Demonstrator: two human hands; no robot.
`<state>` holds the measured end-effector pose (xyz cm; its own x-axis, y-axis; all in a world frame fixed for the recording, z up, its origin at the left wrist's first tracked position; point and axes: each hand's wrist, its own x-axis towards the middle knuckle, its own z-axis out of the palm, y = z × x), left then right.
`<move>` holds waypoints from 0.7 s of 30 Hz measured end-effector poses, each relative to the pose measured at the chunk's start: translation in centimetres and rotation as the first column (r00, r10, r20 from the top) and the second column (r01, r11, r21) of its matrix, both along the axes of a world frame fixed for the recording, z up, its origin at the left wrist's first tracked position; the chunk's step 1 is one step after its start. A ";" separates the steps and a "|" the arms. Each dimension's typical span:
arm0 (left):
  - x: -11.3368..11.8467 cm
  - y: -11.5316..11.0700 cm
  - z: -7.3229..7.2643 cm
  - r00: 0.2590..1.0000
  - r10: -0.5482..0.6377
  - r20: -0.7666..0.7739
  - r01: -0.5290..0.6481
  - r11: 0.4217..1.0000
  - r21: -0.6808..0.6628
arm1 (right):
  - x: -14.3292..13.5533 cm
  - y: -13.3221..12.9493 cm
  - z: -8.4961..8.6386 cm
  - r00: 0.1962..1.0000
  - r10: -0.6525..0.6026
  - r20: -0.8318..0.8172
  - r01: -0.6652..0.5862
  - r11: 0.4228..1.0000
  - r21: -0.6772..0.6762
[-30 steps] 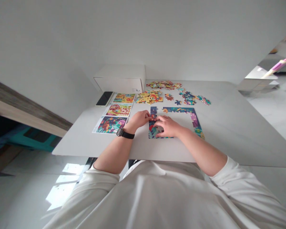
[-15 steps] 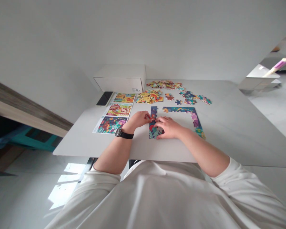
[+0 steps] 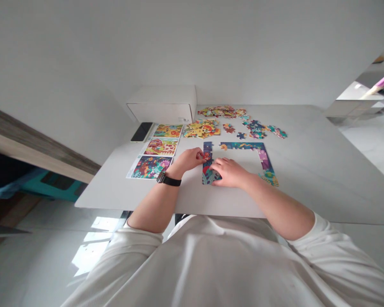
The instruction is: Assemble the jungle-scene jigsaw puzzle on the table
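Observation:
A partly joined jigsaw puzzle (image 3: 208, 175) lies on the table, its pieces forming a frame along the left, top and right sides. My left hand (image 3: 192, 159), with a black watch on the wrist, is at the left strip's outer edge. Its fingers are bent and pinched at a dark puzzle piece (image 3: 207, 156) with a red figure. From the other side my right hand (image 3: 229, 172) reaches over the same strip. Its fingers and thumb are apart, fingertips resting on the joined pieces. The palm hides part of the puzzle's lower side.
Left of the puzzle lies a reference sheet (image 3: 160, 147) with three pictures, beside a phone (image 3: 142, 131). A white box (image 3: 161, 106) stands against the wall. Loose yellow pieces (image 3: 202, 128), a farther pile (image 3: 220, 111) and dark blue pieces (image 3: 256, 129) lie beyond the puzzle.
Both hands stay at the left strip. My left fingers have settled lower against its edge, and my right fingertips have drawn back slightly. The whole view has shifted a little.

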<state>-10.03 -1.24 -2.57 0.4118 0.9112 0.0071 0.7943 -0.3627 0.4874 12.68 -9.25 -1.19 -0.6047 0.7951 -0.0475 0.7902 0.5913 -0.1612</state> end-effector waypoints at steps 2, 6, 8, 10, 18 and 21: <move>0.0 0.0 0.0 1.000 0.003 -0.005 -0.003 1.000 0.004 | 0.1 0.1 -0.1 1.000 0.004 0.002 -0.004 1.000 0.000; 0.2 -0.1 -0.1 1.000 -0.011 0.003 0.010 0.997 0.072 | 0.1 0.3 0.1 1.000 0.012 0.008 -0.012 1.000 -0.009; 0.2 -0.1 -0.1 0.998 -0.061 0.012 0.059 0.986 0.157 | 0.1 0.3 0.2 1.000 0.017 0.006 -0.016 1.000 -0.012; 0.3 -0.1 -0.2 0.993 -0.120 0.002 0.117 0.966 0.232 | 0.1 0.3 0.3 1.000 0.019 0.006 -0.019 1.000 -0.013; 0.3 0.2 -0.9 0.984 -0.137 -0.117 0.164 0.949 0.269 | 0.0 0.4 0.4 1.000 0.025 0.001 -0.024 0.999 -0.030; 0.2 0.4 -1.0 0.982 -0.140 -0.126 0.169 0.952 0.255 | 0.0 0.5 0.5 0.999 0.035 0.002 -0.035 0.999 -0.031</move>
